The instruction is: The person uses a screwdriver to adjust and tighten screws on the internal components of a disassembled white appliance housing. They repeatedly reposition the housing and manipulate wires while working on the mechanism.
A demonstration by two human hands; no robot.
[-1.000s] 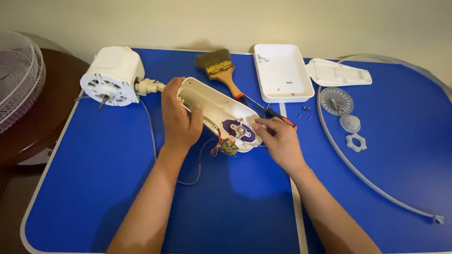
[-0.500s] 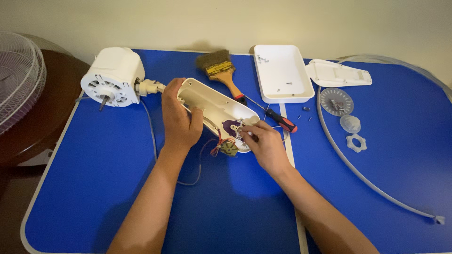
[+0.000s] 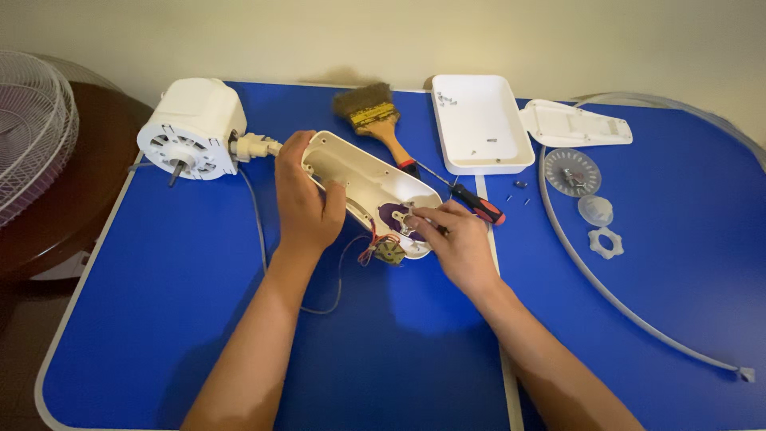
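**Head view: both hands on the open fan housing**

I see my left hand (image 3: pixel 307 207) with its grip wrapped around the side of the white housing (image 3: pixel 359 179), which lies tilted on the blue table (image 3: pixel 159 319). My right hand (image 3: pixel 459 243) pinches narrowly at the purple part (image 3: pixel 392 215) inside the housing's near end. A screwdriver (image 3: pixel 471 201) lies just beyond my right hand, and the motor (image 3: pixel 191 132) lies at the housing's far left.

One paintbrush (image 3: pixel 373 117), one screwdriver (image 3: pixel 471 201), one white tray (image 3: pixel 481 124), one fan motor (image 3: pixel 191 128), two hands.
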